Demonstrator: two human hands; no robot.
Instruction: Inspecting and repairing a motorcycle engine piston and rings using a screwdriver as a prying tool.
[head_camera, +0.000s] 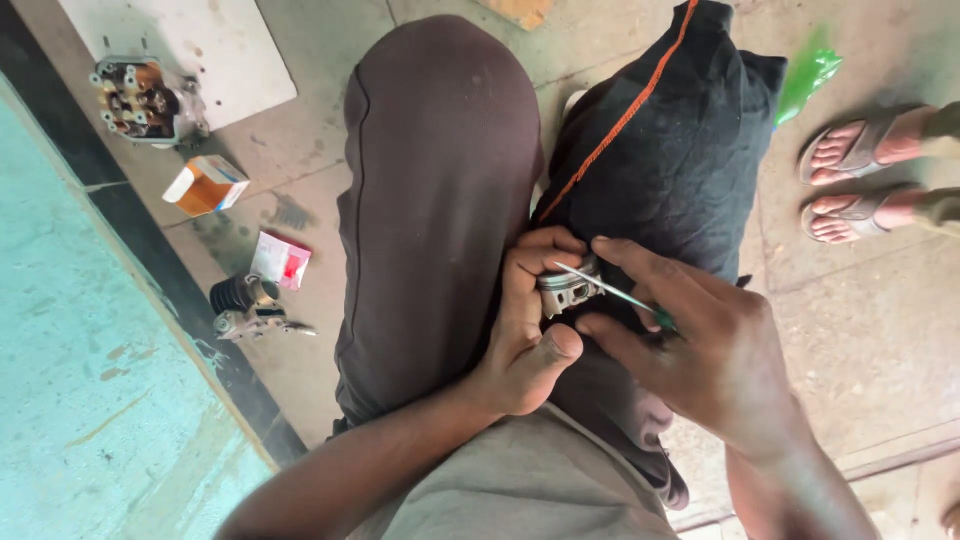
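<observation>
Concrete floor, grey, stained, one teal painted strip along its left edge. Seated person's two legs fill centre frame: one in dark brown trousers, one under black cloth with an orange seam.

White board lies flat at top left; one engine cylinder head rests at its lower corner, valve springs showing. One orange-and-white carton lies on its side; whether it holds anything cannot be told. One red-and-white packet lies flat nearby. One small finned engine part sits below the packet. One green plastic scrap at upper right. Two sandalled feet of another person at right edge.

Left hand: grip clamped round one small metal piston, fingers over its top, thumb below, held between the knees against the black cloth.

Right hand: grip pinched shut on one thin green-handled pick, tip laid across the piston crown.
</observation>
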